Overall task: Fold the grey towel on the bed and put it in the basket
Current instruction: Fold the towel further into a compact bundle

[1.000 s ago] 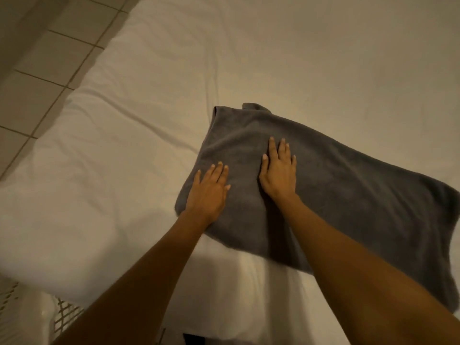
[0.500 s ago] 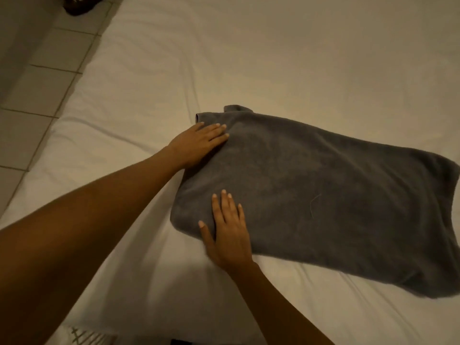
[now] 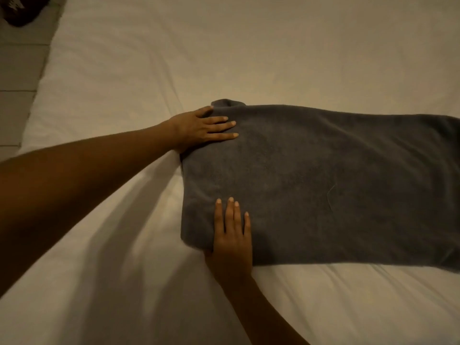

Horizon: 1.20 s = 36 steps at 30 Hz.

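The grey towel (image 3: 323, 185) lies flat and folded lengthwise on the white bed (image 3: 174, 58), running off the right edge of the view. My left hand (image 3: 201, 129) rests palm down on the towel's far left corner, fingers spread and pointing right. My right hand (image 3: 231, 235) presses flat on the towel's near left corner, fingers pointing away from me. Neither hand grips the cloth. The basket is out of view.
The tiled floor (image 3: 17, 70) runs along the bed's left side. A dark object (image 3: 22, 8) lies on the floor at the top left corner. The sheet shows creases near my left forearm.
Both hands moved from the towel's middle to its left end, the left to the far corner and the right to the near corner. The view shifted right, hiding the basket.
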Tool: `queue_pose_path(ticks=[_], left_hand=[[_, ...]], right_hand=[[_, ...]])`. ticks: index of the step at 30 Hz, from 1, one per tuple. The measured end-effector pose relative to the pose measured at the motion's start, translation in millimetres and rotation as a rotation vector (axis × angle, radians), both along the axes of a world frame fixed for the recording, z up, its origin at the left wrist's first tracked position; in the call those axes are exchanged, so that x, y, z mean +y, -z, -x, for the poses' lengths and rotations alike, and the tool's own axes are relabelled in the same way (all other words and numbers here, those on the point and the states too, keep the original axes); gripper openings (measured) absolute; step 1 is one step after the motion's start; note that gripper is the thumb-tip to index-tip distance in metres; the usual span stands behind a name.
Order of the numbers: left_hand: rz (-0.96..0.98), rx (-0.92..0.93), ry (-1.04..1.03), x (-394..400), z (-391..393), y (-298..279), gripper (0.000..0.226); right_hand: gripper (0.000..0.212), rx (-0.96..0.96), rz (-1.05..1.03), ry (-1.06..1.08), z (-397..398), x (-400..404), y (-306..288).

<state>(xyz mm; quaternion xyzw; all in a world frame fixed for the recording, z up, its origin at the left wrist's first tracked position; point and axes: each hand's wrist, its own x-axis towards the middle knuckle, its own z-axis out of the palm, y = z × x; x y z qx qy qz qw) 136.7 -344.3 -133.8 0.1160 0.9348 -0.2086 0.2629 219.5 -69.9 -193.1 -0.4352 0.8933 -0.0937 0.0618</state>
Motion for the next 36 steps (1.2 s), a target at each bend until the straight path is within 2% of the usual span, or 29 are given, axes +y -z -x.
queue_pose_path(ticks=[3, 5, 8, 12, 14, 19, 23, 28, 31, 33, 36], left_hand=[[-0.05, -0.029, 0.015, -8.4, 5.8, 5.4, 0.124], [-0.093, 0.012, 0.002, -10.8, 7.3, 8.8, 0.105], [-0.177, 0.235, 0.114, 0.6, 12.1, 10.3, 0.077], [-0.174, 0.382, 0.082, 7.5, 15.2, 18.5, 0.084], [-0.199, 0.424, 0.029, 10.8, 11.2, 23.1, 0.086], [-0.258, 0.414, -0.08, 26.3, 10.6, 24.6, 0.068], [-0.272, 0.413, -0.003, 26.5, 24.8, -0.7, 0.059], [-0.279, 0.398, 0.021, 37.2, 61.6, -37.2, 0.045], [-0.288, 0.42, 0.029, 56.0, 95.0, -51.8, 0.037], [-0.264, 0.387, 0.022, 77.3, 121.4, -61.2, 0.036], [-0.209, 0.331, 0.039, 112.9, 162.7, -74.0, 0.032]], right_hand=[[0.071, -0.015, 0.037, 0.023, 1.9, 0.4, 3.0], [0.07, -0.046, 0.057, 0.028, 3.8, 0.2, 3.4], [0.074, -0.1, 0.14, 0.005, 6.3, 1.8, 7.5], [0.074, -0.169, 0.343, -0.012, 17.7, 13.7, 17.1], [0.078, -0.16, 0.342, -0.048, 20.1, 21.4, 20.2], [0.052, -0.18, 0.376, 0.016, 18.5, 17.5, 3.2], [0.047, -0.242, 0.502, 0.14, 29.0, 22.9, -13.4], [0.053, -0.266, 0.576, 0.295, 61.8, 49.8, -36.9], [0.055, -0.145, 0.56, 0.37, 93.6, 69.7, -47.2], [0.052, -0.052, 0.471, 0.434, 116.1, 87.9, -51.7], [0.06, 0.017, 0.311, 0.535, 149.2, 121.8, -57.0]])
